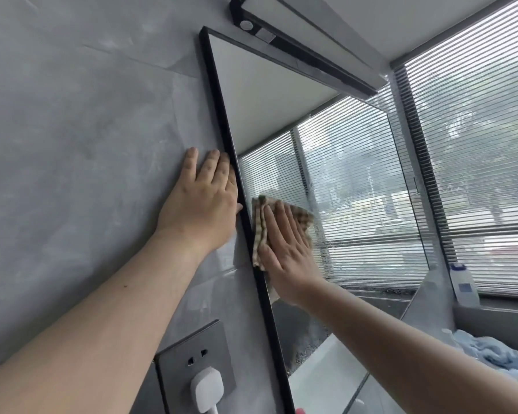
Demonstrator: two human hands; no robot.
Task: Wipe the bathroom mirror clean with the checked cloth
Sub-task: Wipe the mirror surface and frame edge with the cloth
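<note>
1. Your right grip point(284, 249) is released and presses the checked cloth point(259, 231) flat on the mirror point(356, 180), beside its left edge.
2. Your left grip point(205, 201), released too, rests on the wall point(72, 144).
3. The cloth seems soft and light; put your palm on its middle.

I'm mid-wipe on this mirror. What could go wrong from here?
1. The right hand lies flat over the small folded checked cloth; fingertips reaching its edge may smear the mirror.
2. Speckles on the lower glass look wet; wiping downward could push drips toward the socket and white plug beside the frame.
</note>
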